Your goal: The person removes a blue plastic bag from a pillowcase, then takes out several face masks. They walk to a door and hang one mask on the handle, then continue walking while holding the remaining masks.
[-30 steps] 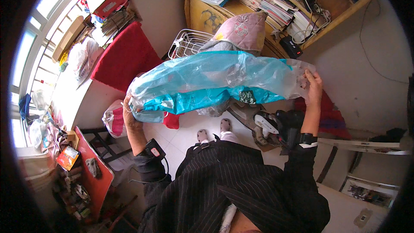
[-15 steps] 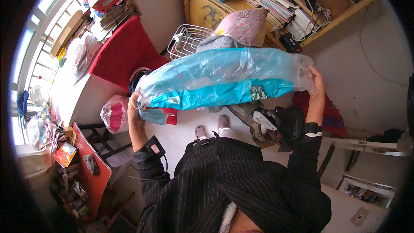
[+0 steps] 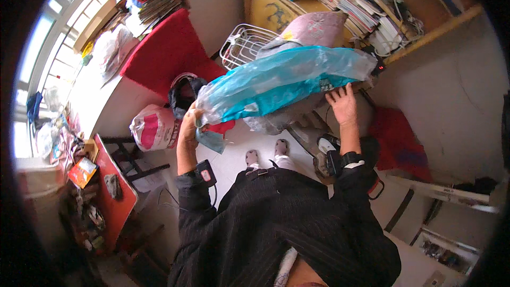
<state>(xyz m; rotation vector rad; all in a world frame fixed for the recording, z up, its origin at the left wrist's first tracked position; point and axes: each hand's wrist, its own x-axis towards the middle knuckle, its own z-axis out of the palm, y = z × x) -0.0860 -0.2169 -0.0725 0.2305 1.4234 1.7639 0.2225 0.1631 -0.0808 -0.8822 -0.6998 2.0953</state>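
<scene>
A long blue and clear plastic bag stretches out in front of me, its right end higher than its left. My left hand grips the gathered left end. Below those fingers hangs a light-blue piece that looks like a face mask. My right hand has its fingers spread at the bag's lower edge, close to the right end; whether the fingertips touch the plastic I cannot tell. A looser clear part sags under the middle of the bag.
Beyond the bag are a white wire basket, a pink embroidered cushion and a wooden shelf with papers. On the left are a red cloth, a pink-and-white sack and a red board. A stool-like frame stands near my feet.
My right hand has let go of the bag's right end and moved left and down, fingers spread. My left hand has shifted right and up with its end. The bag now slants.
</scene>
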